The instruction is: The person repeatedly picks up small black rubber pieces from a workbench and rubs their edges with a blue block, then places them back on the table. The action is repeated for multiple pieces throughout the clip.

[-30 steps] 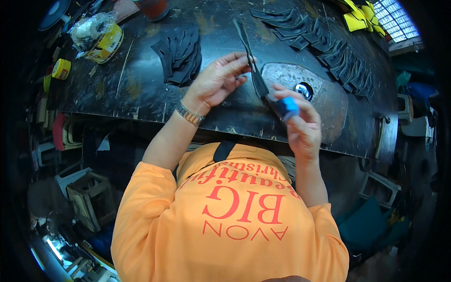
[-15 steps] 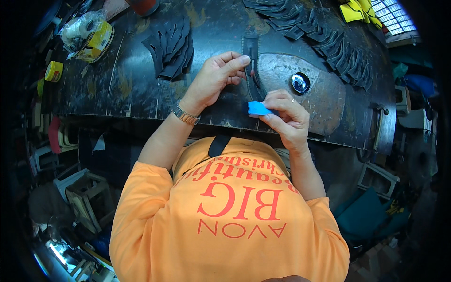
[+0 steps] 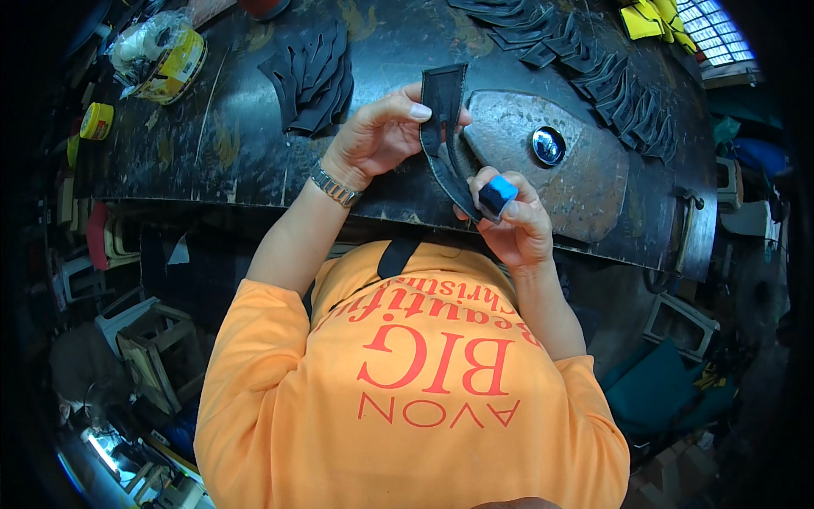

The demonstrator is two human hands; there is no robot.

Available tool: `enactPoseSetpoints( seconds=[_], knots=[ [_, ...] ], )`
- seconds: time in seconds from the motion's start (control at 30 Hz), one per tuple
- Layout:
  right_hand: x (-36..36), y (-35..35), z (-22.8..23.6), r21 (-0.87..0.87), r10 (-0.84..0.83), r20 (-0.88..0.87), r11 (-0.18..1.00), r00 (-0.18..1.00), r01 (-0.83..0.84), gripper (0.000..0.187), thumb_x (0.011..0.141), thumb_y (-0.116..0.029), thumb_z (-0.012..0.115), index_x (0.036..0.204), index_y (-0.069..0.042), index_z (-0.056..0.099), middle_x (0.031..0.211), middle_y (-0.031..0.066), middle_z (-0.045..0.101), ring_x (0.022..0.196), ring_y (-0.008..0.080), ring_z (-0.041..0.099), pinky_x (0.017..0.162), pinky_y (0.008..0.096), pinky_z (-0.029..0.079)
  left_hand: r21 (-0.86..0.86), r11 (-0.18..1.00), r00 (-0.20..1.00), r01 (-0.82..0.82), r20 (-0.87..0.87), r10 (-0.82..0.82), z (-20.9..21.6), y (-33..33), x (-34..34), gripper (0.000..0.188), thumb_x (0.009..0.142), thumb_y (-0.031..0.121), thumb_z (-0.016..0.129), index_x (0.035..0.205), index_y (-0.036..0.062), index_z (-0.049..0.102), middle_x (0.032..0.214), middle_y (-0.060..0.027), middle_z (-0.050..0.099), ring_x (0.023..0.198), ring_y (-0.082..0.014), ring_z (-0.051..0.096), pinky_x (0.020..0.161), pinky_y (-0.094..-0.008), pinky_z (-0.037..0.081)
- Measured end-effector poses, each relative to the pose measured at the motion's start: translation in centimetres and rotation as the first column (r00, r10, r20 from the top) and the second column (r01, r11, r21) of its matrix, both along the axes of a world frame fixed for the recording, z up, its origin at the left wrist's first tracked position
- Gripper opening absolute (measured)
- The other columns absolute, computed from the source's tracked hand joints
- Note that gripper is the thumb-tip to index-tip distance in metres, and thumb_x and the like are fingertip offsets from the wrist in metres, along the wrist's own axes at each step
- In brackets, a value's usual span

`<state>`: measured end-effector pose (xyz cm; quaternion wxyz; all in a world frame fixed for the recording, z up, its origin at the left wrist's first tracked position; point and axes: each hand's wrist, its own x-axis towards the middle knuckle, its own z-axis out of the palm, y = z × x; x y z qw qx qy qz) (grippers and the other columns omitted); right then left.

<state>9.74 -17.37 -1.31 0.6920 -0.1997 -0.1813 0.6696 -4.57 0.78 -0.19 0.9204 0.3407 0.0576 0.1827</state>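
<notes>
My left hand (image 3: 377, 140) pinches a black leather strap piece (image 3: 439, 102) with pale stitching along its edges, thumb on the near face and fingers behind. The strap hangs tilted over the front of the table, its lower end curving toward my right hand (image 3: 521, 225). Closed fingers of the right hand hold a small blue sponge (image 3: 498, 193), whose dark-stained face is turned up. Some right fingers seem to touch the strap's lower end, partly hidden behind the sponge. Beside them, a small round dish of dark, shiny liquid (image 3: 549, 146) sits on a flat worn slab (image 3: 585, 191).
On the dark table (image 3: 254, 170), several black leather pieces (image 3: 312, 76) lie fanned at left. A long row of similar pieces (image 3: 606, 93) runs along the right. A yellow tub (image 3: 178, 72), a smaller yellow jar (image 3: 97, 121) and yellow items (image 3: 649, 19) stand farther out.
The strap has been raised and turned in my left hand, its broad face now showing. My right hand has rolled over, bringing the sponge's dark face up and its fingers to the strap's lower end.
</notes>
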Motion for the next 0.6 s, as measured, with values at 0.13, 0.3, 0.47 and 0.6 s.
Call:
enactPoseSetpoints(
  seconds=[0.13,0.3,0.47,0.6],
  knots=[
    [-0.1,0.1,0.0,-0.022,0.004,0.124,1.000,0.992,-0.002,0.018,0.075,-0.001,0.066,0.093,-0.002,0.065,0.095,0.0068,0.057,0.087,0.0157,0.057,0.079,0.0265,0.047,0.070,0.997,0.998,-0.043,-0.050,0.046,-0.3,0.1,0.0,0.034,0.079,0.015,0.064,0.110,0.0002,0.059,0.103,-0.0126,0.065,0.097,-0.0166,0.062,0.090,-0.0291,0.047],
    [0.2,-0.6,0.9,-0.064,-0.031,0.379,0.996,0.925,0.060,0.019,0.075,0.000,0.067,0.094,-0.001,0.066,0.097,0.0084,0.060,0.091,0.0170,0.058,0.087,0.0298,0.045,0.089,0.990,0.988,-0.110,-0.097,0.119,-0.6,0.2,0.2,0.020,0.084,0.008,0.064,0.104,0.0042,0.061,0.098,-0.0082,0.067,0.087,-0.0103,0.064,0.080,-0.0211,0.049],
    [0.3,-0.5,2.0,0.044,-0.224,0.573,0.969,0.788,0.244,0.019,0.077,0.002,0.067,0.096,-0.001,0.066,0.100,0.0103,0.063,0.094,0.0183,0.058,0.093,0.0328,0.044,0.067,0.983,0.974,-0.168,-0.141,0.176,-0.9,0.1,0.2,0.012,0.085,0.005,0.065,0.096,0.0080,0.061,0.096,-0.0073,0.067,0.086,-0.0103,0.063,0.076,-0.0218,0.049],
    [0.2,-0.6,2.9,0.067,-0.366,0.681,0.894,0.634,0.443,0.020,0.079,0.004,0.067,0.098,-0.001,0.066,0.095,0.0070,0.062,0.089,0.0156,0.058,0.086,0.0270,0.044,0.141,0.968,0.966,-0.206,-0.127,0.224,-0.9,-0.5,0.6,0.012,0.085,0.004,0.065,0.095,0.0085,0.060,0.095,-0.0073,0.067,0.086,-0.0095,0.063,0.075,-0.0205,0.049]
  ],
)
